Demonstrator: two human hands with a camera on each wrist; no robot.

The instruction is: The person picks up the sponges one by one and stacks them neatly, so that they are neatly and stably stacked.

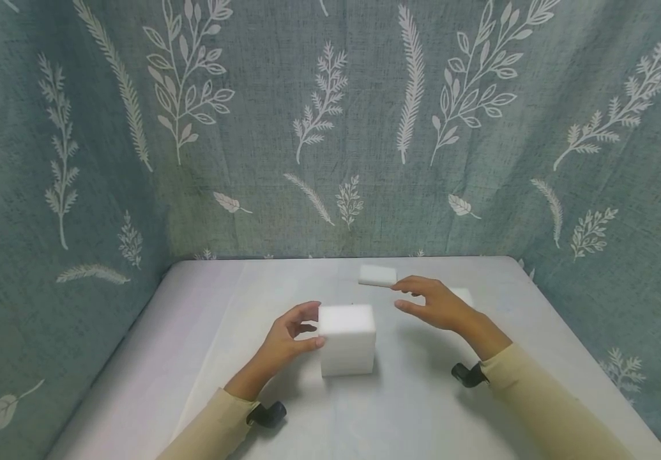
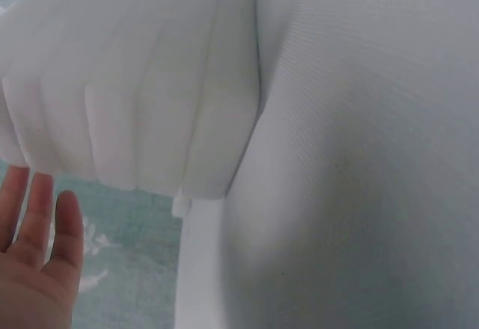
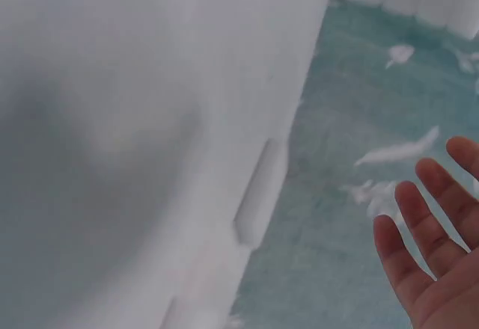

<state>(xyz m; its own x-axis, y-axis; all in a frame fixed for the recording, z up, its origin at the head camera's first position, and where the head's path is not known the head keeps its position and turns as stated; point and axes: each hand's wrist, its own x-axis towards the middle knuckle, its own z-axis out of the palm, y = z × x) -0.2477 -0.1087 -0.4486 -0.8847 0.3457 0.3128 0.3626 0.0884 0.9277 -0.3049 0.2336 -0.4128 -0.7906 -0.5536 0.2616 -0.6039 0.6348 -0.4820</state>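
A squared stack of white foam sponge blocks (image 1: pixel 347 342) stands on the white table, its layers showing as several upright slabs (image 2: pixel 150 90) in the left wrist view. My left hand (image 1: pixel 287 338) holds the stack at its left side, thumb on the near edge and fingers (image 2: pixel 39 209) at the far side. To the right of the stack, my right hand (image 1: pixel 436 306) hovers over the table with its fingers spread and nothing in them. Just beyond its fingertips lies a loose white sponge block (image 1: pixel 377 275). Another white block (image 1: pixel 463 295) is partly hidden behind that hand.
The white tabletop (image 1: pixel 204 319) reaches back to a green-grey curtain (image 1: pixel 273 128) with white leaf prints, which also hangs along both sides. Dark wrist camera mounts (image 1: pixel 267 415) stick out below both sleeves.
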